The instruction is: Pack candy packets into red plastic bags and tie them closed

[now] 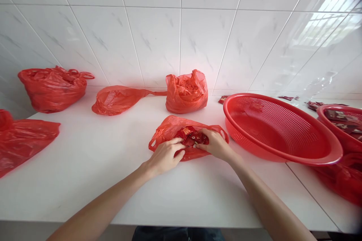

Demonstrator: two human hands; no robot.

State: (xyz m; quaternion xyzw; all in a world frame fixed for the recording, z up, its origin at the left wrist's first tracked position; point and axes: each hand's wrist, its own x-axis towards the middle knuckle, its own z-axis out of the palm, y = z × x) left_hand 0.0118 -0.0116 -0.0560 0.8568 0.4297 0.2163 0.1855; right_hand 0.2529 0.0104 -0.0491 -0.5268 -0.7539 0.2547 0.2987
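A thin red plastic bag [169,126] lies spread on the white table in front of me, its mouth open toward me. Inside its mouth are several small shiny dark-red packets [189,132]. From the left, my left hand [166,154] reaches over the near rim, fingers apart, fingertips at the packets. My right hand [217,144] comes in from the other side, thumb and forefinger spread over the packets and touching them. I see no packet lifted out of the bag. The lower part of the bag's contents is hidden.
Behind stands a filled red bag [186,98], with a flattened red bag [117,99] beside it. Another full bag [53,90] and a loose bag [25,141] are at left. A large red perforated basket [266,154] stands close right; a second basket [349,135] holds packets. A tiled wall [152,41] closes the back.
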